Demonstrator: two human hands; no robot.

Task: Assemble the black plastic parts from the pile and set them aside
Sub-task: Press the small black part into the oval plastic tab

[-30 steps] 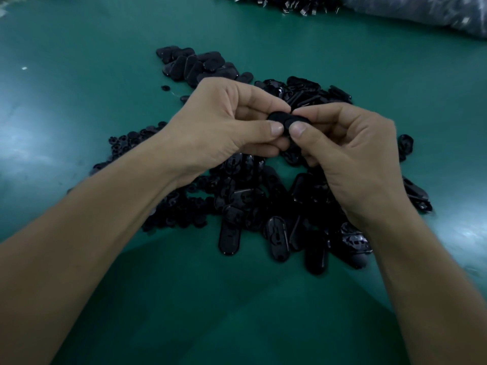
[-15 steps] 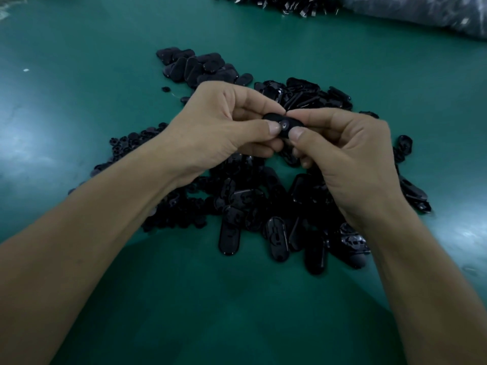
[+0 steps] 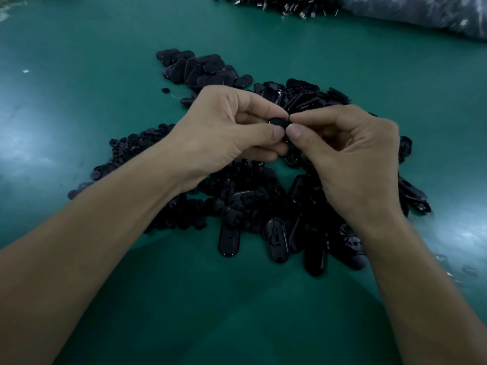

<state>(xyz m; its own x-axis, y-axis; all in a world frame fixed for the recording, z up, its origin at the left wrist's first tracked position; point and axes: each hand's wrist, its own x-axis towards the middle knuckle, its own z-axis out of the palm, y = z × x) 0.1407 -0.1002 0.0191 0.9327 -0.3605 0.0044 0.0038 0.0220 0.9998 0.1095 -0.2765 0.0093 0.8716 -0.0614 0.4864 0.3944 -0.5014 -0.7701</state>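
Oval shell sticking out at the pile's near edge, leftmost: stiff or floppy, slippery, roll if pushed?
Probably stiff: the oval shell keeps a crisp moulded outline with a glossy rim. Likely slippery, given that sheen and the smooth green table. Should slide rather than roll, since it lies flat; it looks thin, so probably light.

I see one small black part (image 3: pixel 278 123) held above the pile (image 3: pixel 263 206), pinched thumb-to-forefinger by left hand (image 3: pixel 224 133) and right hand (image 3: pixel 353 159). It's mostly hidden, only a rounded glossy edge shows. The pile lies on the green worktop (image 3: pixel 79 88): loose oval shells (image 3: pixel 228 239), overlapping, some hollow side up. Small round pieces (image 3: pixel 126 147) spread along its left edge. A cluster of matte oval parts (image 3: pixel 196 69) lies at the far left, just beside the pile.
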